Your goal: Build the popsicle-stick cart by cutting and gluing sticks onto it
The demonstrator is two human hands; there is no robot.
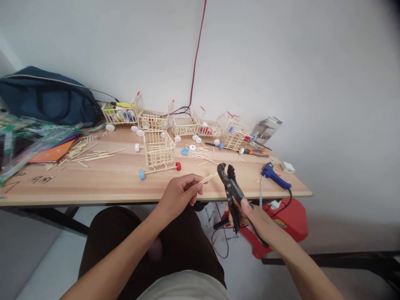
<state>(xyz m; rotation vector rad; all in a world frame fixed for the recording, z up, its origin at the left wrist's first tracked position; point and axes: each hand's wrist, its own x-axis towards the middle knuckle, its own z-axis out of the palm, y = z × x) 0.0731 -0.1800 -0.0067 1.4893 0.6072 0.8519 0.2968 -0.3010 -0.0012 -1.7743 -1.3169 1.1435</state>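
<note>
My left hand (181, 192) pinches a short wooden stick (208, 178) that points right toward black cutting pliers (230, 185). My right hand (245, 212) grips the pliers' handles; their jaws stand slightly apart just right of the stick's tip. Both hands hover at the front edge of the wooden table (109, 179). A small stick cart (159, 152) with a blue wheel and a red wheel stands on the table just beyond my left hand.
Several more stick carts (184, 124) line the wall. Loose sticks (84, 153) lie at the left beside coloured paper and a dark blue bag (46, 96). A blue glue gun (275, 175) lies at the right. A red object (281, 225) sits on the floor.
</note>
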